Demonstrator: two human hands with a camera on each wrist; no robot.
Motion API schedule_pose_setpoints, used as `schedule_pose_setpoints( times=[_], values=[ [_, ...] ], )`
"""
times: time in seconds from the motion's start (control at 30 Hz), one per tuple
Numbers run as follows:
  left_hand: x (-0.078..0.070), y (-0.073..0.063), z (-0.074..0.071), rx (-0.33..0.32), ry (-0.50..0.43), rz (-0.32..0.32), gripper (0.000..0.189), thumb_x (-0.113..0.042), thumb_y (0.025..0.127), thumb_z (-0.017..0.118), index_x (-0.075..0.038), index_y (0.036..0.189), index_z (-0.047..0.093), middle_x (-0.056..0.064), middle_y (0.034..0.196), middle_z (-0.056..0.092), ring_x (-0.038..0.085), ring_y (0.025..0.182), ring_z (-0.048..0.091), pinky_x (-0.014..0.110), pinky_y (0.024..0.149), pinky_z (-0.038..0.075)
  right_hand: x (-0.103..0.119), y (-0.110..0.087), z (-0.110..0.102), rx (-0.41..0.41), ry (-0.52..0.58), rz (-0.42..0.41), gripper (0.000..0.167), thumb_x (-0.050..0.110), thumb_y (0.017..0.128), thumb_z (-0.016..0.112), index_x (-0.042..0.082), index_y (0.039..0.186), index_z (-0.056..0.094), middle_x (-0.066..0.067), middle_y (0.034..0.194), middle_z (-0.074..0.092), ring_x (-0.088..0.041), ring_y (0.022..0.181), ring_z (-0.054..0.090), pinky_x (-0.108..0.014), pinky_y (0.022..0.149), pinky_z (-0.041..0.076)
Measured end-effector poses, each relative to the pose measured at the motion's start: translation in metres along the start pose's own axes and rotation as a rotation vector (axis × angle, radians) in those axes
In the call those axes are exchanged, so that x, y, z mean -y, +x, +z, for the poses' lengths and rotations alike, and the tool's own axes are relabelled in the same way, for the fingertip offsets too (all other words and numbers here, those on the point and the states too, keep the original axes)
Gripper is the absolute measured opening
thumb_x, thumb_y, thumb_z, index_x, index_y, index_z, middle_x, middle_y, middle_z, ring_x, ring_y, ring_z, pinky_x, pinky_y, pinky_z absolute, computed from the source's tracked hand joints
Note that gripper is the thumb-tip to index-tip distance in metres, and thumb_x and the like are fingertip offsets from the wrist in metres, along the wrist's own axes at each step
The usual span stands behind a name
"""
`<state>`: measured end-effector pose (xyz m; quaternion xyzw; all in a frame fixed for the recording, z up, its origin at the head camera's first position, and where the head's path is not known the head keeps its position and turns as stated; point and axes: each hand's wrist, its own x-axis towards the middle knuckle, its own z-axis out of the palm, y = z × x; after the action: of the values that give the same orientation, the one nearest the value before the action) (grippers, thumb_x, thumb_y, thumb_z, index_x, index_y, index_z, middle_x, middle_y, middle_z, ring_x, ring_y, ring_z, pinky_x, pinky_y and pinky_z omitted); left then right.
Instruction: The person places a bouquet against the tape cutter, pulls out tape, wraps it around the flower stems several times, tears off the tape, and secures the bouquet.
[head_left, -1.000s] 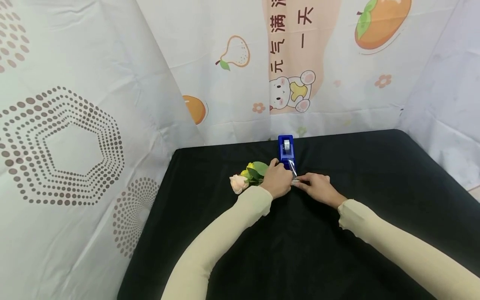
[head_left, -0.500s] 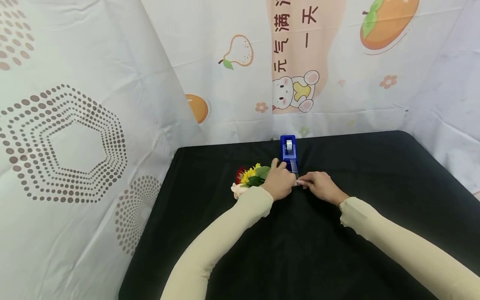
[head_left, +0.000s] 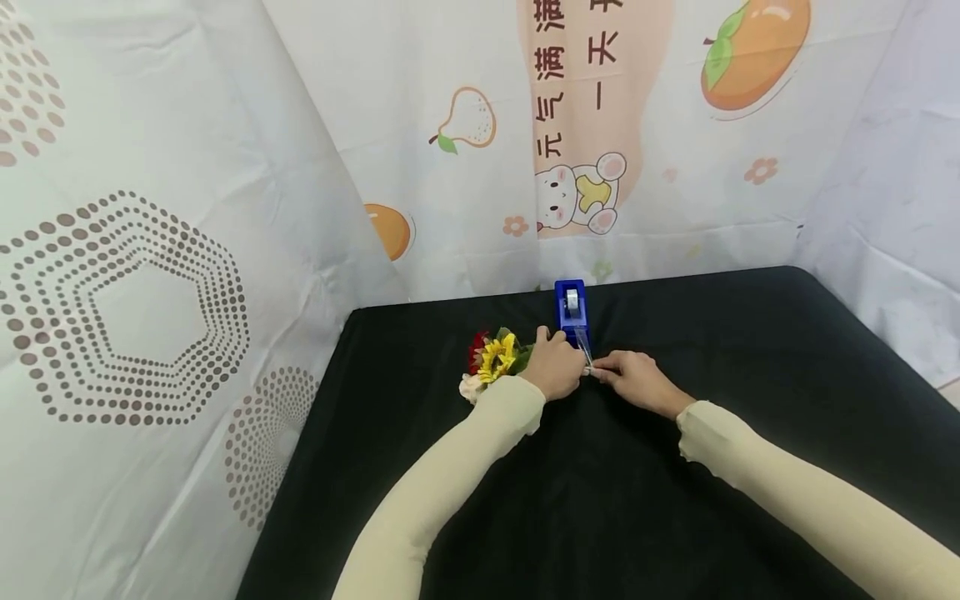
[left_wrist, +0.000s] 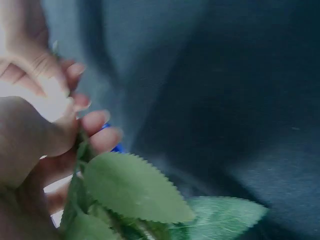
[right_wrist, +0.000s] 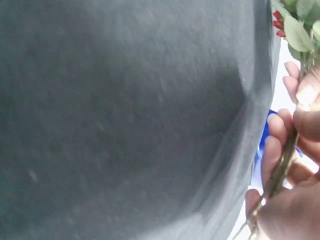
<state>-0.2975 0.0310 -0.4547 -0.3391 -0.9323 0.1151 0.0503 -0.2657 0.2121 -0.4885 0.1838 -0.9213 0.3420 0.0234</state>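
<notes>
Two hands grip a bunch of flowers in front of a tape dispenser

From the head view I can make out the blooms: a yellow sunflower (head_left: pixel 497 358), a dark red flower (head_left: pixel 477 353) behind it and a pale peach rose (head_left: pixel 471 388) nearer the person, all facing away to the person's left over the black tablecloth (head_left: pixel 697 333). Just beyond the hands stands a blue tape dispenser (head_left: pixel 572 310), with a strip of clear tape (head_left: pixel 582 343) running from it down to the space between the hands; the wrist views catch only bits of that blue. The right wrist view is where the stems (right_wrist: pixel 283 172) come clear, brown-green and bundled, passing through both hands. The left wrist view gives the big toothed leaves (left_wrist: pixel 137 187) close up, beside the palm.

The left hand (head_left: pixel 555 367) has its thumb and fingers curled round the stems just below the leaves. The right hand (head_left: pixel 641 382) pinches them farther down, thumb against curled fingers. Its fingertips come close to the tape; whether they touch it, I can't tell. The left arm bends at the elbow, while the right reaches in nearly straight, both in cream sleeves (head_left: pixel 795 475).
</notes>
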Motion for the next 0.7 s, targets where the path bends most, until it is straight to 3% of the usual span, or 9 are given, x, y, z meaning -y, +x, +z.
schedule_pose_setpoints(
  times=[0.17,0.3,0.4,0.53,0.7],
  values=[
    [-0.006,-0.006,0.007,-0.104,0.146,0.018,0.023,-0.035,0.105,0.058,-0.03,0.091,0.076,-0.008,0.093,0.074,0.017,0.097,0.047,0.045,0.098,0.029,-0.002,0.003,-0.003,0.068,0.044,0.057,0.032,0.024,0.107,0.058,0.002,0.125,0.073,-0.003,0.095,0.069,-0.015,0.073,0.057,-0.034,0.068,0.045],
    [-0.007,-0.007,0.01,-0.163,0.203,0.042,0.029,-0.036,0.106,0.056,-0.03,0.083,0.073,-0.008,0.092,0.073,0.018,0.1,0.046,0.045,0.097,0.028,0.0,0.006,-0.006,0.045,0.023,0.04,0.028,0.023,0.106,0.059,0.004,0.116,0.076,-0.002,0.09,0.068,-0.016,0.073,0.058,-0.036,0.071,0.043],
    [-0.006,-0.007,0.013,-0.169,0.214,0.068,0.03,-0.036,0.107,0.055,-0.029,0.084,0.073,-0.007,0.095,0.074,0.018,0.101,0.048,0.044,0.096,0.029,0.0,0.008,-0.006,0.022,0.0,0.032,0.022,0.02,0.103,0.064,0.005,0.109,0.079,-0.001,0.088,0.069,-0.015,0.072,0.059,-0.036,0.07,0.045],
    [-0.001,-0.006,0.014,-0.065,0.116,0.084,0.022,-0.033,0.105,0.058,-0.027,0.089,0.073,-0.008,0.1,0.074,0.017,0.098,0.048,0.042,0.094,0.029,-0.001,0.01,-0.005,0.027,0.0,0.032,0.018,0.017,0.1,0.068,0.005,0.108,0.08,-0.002,0.093,0.072,-0.013,0.073,0.061,-0.034,0.069,0.049],
    [0.012,0.0,0.003,0.122,-0.215,0.008,0.027,-0.03,0.107,0.055,-0.022,0.087,0.071,-0.006,0.087,0.068,0.016,0.086,0.049,0.044,0.09,0.026,-0.003,0.011,-0.002,0.002,0.013,-0.005,0.016,0.013,0.098,0.07,0.005,0.107,0.081,0.0,0.089,0.071,-0.012,0.071,0.06,-0.034,0.068,0.05]
  ],
)
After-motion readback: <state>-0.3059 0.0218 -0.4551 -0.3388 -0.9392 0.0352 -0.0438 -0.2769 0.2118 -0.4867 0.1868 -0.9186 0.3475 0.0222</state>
